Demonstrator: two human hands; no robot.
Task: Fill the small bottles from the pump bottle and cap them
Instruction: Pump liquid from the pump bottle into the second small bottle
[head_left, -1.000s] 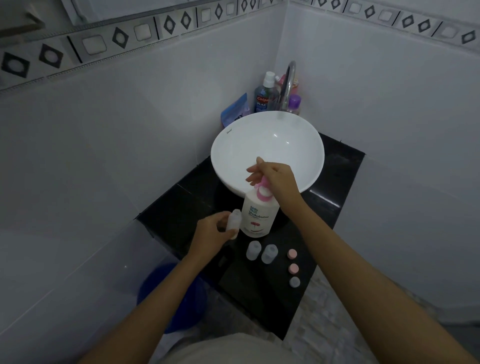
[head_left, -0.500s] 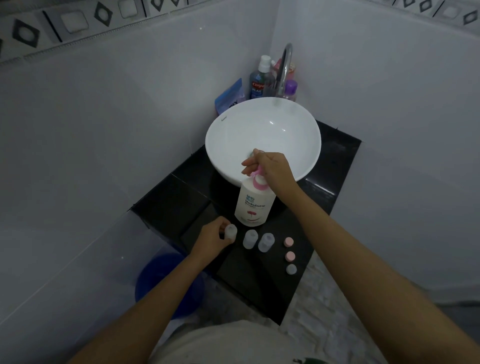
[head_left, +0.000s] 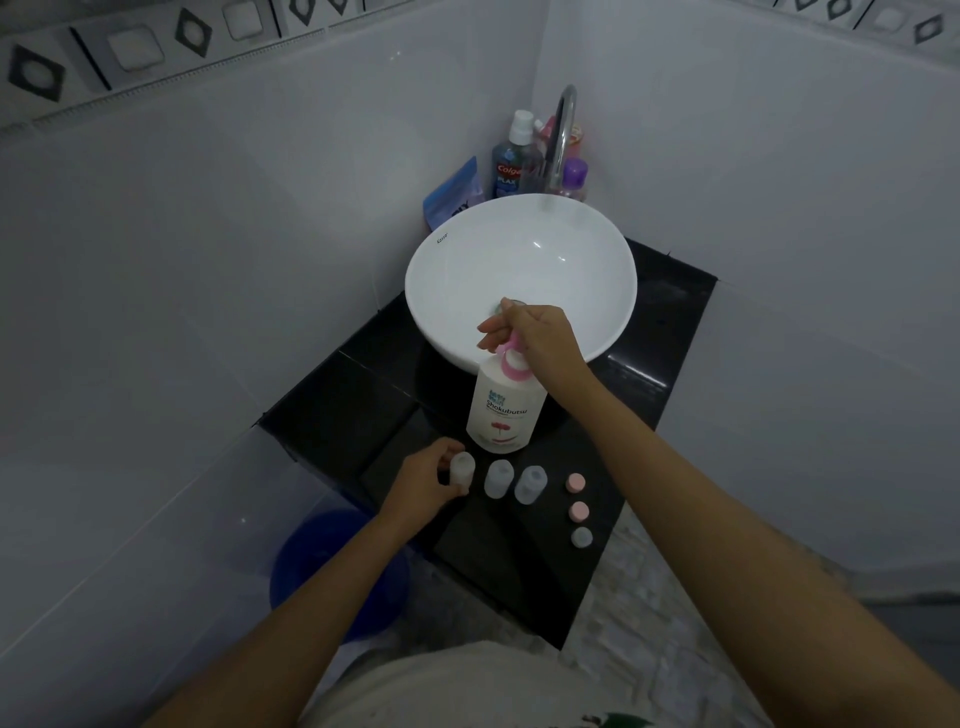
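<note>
A white pump bottle with a pink pump stands on the black counter, in front of the basin. My right hand grips its pump head. Three small translucent bottles stand in a row just before it. My left hand holds the leftmost small bottle, which stands on the counter. The middle small bottle and the right small bottle stand free and uncapped. To their right lie two pink caps and a grey cap.
A white round basin sits behind the pump bottle, with a chrome tap and several toiletry bottles in the corner. White tiled walls close in left and right. A blue bucket stands on the floor below the counter's left edge.
My left hand has lowered the small bottle from beside the pump bottle down onto the counter, left of the other two. My right hand has stayed on the pump.
</note>
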